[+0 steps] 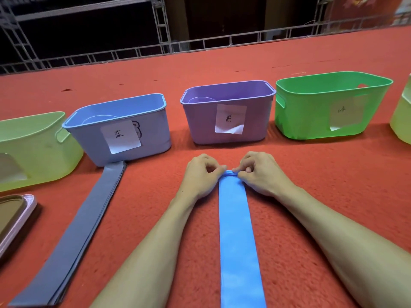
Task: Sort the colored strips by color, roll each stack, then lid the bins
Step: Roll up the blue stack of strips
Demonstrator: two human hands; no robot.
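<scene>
Curled hands (201,174) (263,172) at blue strip (235,230) end

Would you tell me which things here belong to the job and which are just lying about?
Job: blue strips, pinched by left hand and right hand; grey strips; blue bin; purple bin; green bin; left lime bin; lid.
Lying about: railing; carpet.

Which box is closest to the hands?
The purple box, straight beyond the left hand and right hand. The blue box and bright green box sit farther to the sides.
</scene>
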